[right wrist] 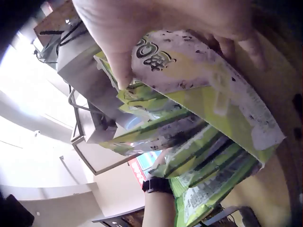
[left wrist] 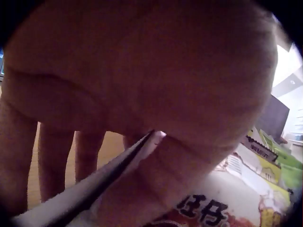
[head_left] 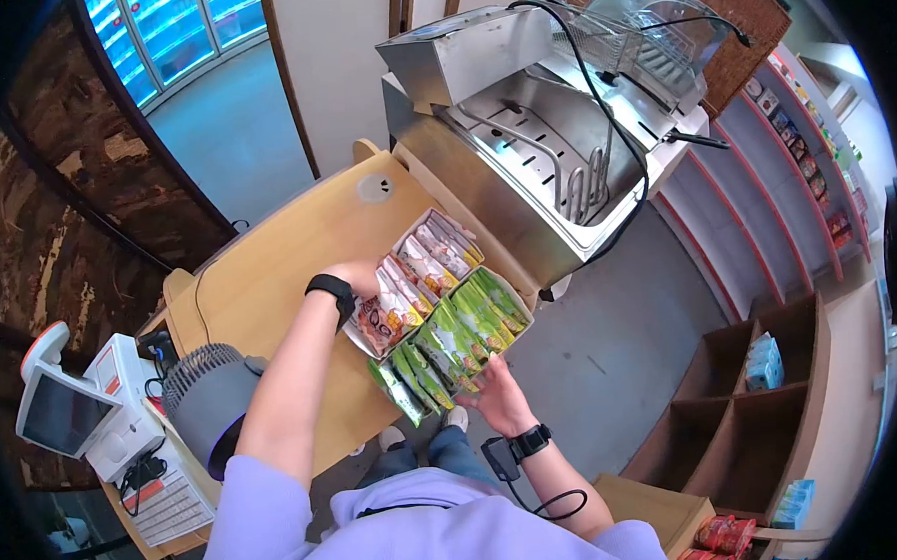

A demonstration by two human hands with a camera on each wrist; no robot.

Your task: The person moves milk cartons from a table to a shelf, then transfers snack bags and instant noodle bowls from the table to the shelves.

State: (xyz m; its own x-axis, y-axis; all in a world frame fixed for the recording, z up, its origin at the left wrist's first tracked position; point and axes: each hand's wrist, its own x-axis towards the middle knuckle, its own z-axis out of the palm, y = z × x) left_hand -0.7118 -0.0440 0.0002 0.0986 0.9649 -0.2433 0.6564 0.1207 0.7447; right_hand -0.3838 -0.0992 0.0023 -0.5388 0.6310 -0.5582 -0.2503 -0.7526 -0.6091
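The green carton (right wrist: 189,75) is lying at the tabletop's (head_left: 257,258) right edge, its long axis running near-left to far-right, with the right hand (head_left: 501,398) nearer, gripping its near-right side. The left hand (head_left: 360,276) is pinching the white-edged carton's wall (left wrist: 61,201) on the left; glossy green packets (head_left: 456,335) are filling the green one.

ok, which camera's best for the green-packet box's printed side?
Right wrist. The printed side faces it close up, right hand at its edge. Head looks down on the green packets, that side mostly out of sight. Left wrist catches only green packets at its right edge.
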